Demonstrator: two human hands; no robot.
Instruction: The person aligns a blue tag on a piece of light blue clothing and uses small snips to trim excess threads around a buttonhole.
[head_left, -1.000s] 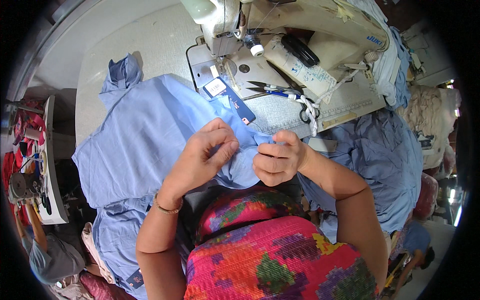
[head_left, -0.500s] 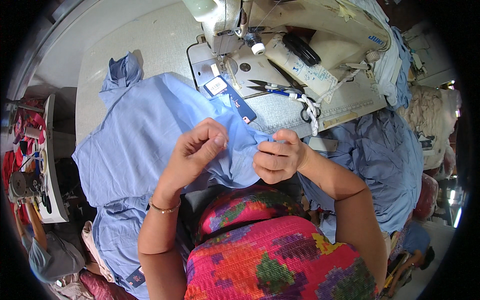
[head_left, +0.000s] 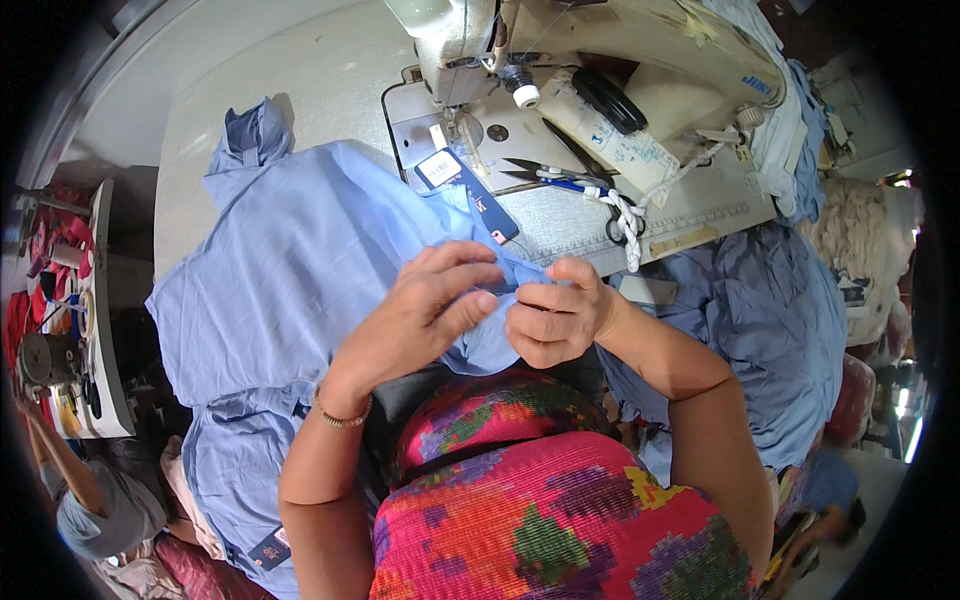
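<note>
A light blue garment (head_left: 290, 260) lies spread over the sewing table and hangs down toward my lap. My left hand (head_left: 430, 305) pinches a fold of its edge with thumb and fingers. My right hand (head_left: 555, 315) is closed on the same edge right beside it, fingertips nearly touching those of the left hand. A dark blue tag with a white label (head_left: 460, 180) sits on the cloth just beyond my hands.
A cream sewing machine (head_left: 560, 60) stands at the back of the table. Scissors (head_left: 560, 178) tied with white cord lie on its bed. A pile of blue cloth (head_left: 770, 310) hangs at the right. Another person (head_left: 90, 500) sits at lower left by a thread stand.
Both hands stayed on the cloth edge. The left fingers shifted slightly rightward along the fold, closer to the right hand.
</note>
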